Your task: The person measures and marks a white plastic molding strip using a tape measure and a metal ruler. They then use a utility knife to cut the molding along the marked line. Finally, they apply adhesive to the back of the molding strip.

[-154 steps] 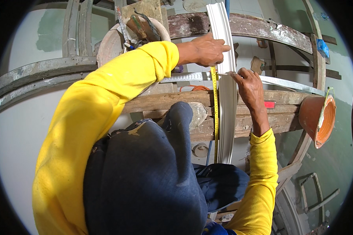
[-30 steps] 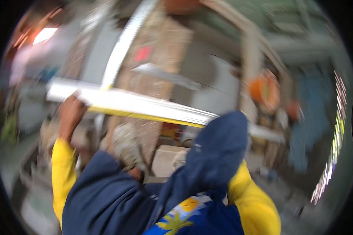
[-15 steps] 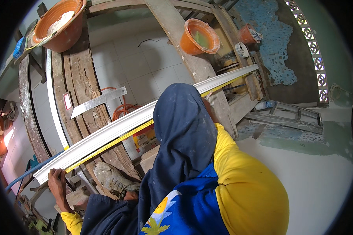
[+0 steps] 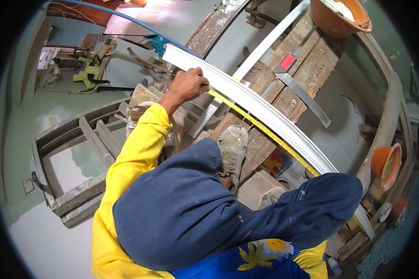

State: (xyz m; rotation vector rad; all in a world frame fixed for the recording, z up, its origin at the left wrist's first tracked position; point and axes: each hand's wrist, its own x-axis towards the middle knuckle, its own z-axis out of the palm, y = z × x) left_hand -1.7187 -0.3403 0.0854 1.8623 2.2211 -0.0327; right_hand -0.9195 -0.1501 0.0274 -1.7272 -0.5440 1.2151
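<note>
White moulding strip (image 4: 265,114) runs in the head view from 11 o'clock toward 4 o'clock over wooden planks (image 4: 307,60), a yellow tape measure (image 4: 265,132) along it. The left hand (image 4: 187,86) grasps its upper end, fingers clenched; blue trouser knees (image 4: 181,209) hide the right hand and the strip's lower end.

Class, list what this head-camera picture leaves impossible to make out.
- Right hand: hidden in the head view, behind the blue-trousered knee.
- Far end of the yellow tape measure: runs under that knee.
- Left hand: its grip on the white moulding is hidden, fingers curling over the edge.
- Tape markings: too small.
</note>
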